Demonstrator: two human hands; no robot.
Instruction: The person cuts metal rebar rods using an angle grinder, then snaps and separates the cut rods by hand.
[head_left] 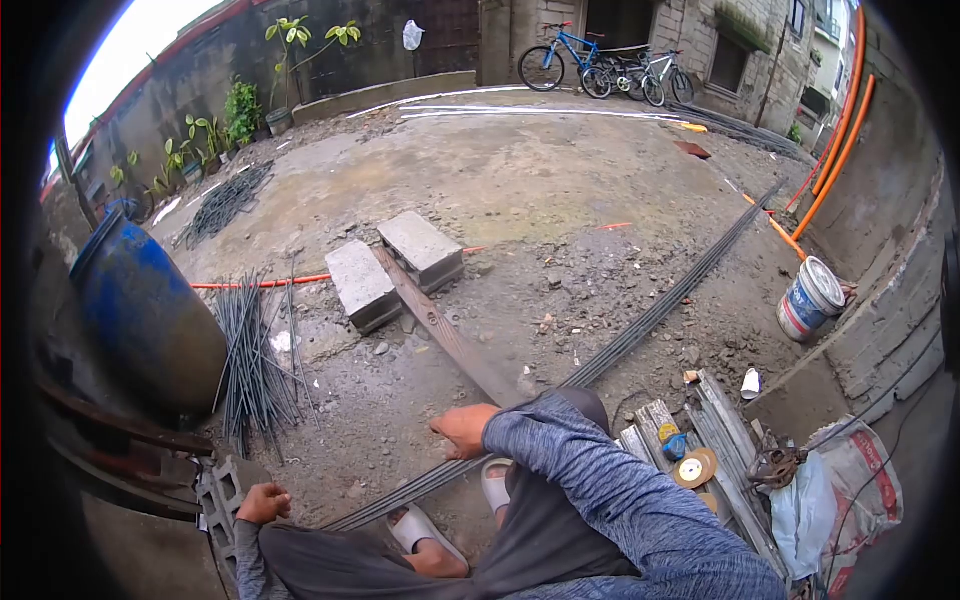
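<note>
My left hand [263,503] hangs by my left knee at the lower left, its fingers loosely curled with nothing visible in them. In front of my right knee, my right hand [465,430] is closed, fingers bent downward; whatever they may hold is hidden. Right below it, a bundle of long thin steel rods [395,493] runs diagonally across the ground, passing by my feet. A wooden plank [440,328] reaches from near my right hand to two concrete blocks [362,282], its far end lying between them.
Short cut rods [258,365] lie in a pile beside a blue drum [150,310]. At my right are metal channels [722,440], cutting discs [692,468], a blue tape measure [676,446] and a sack [862,470]. A white bucket [810,298] leans near the wall. Bicycles [600,70] stand far back.
</note>
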